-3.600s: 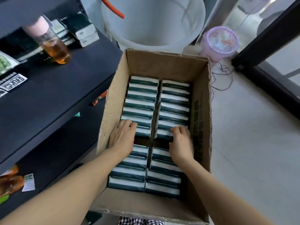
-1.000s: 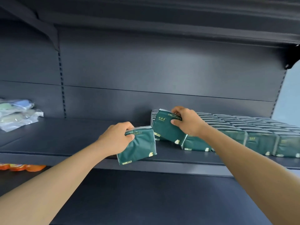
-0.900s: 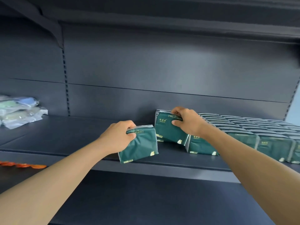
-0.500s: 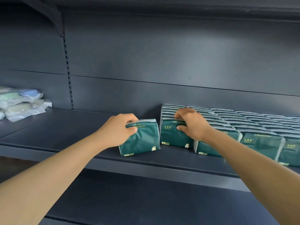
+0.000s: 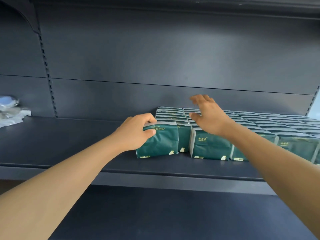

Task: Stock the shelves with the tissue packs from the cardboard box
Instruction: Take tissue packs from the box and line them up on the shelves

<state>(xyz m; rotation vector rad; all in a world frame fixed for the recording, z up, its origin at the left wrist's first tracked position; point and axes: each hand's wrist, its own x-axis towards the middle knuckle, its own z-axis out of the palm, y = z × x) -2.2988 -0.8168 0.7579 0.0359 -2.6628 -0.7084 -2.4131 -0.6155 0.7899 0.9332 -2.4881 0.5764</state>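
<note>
Head view: both hands reach to one dark shelf [image 5: 72, 144].
Right hand [image 5: 207, 116]: fingers spread and slack, lifted clear above the packs; half a second ago it was pressing a pack into the front row, and it has since let go.
Meaning: that pack seems placed; one more is stocked.
Left hand [image 5: 136, 134]: grips a green tissue pack [image 5: 161, 144], thumb on its face, fingers over the top edge.
Pack position: upright on the shelf, at the left end of the rows of tissue packs [image 5: 256, 125], just beside the frontmost pack, closer than before.
Further out: clear bagged items [image 5: 10, 111] far left.
Cardboard box: out of sight.
</note>
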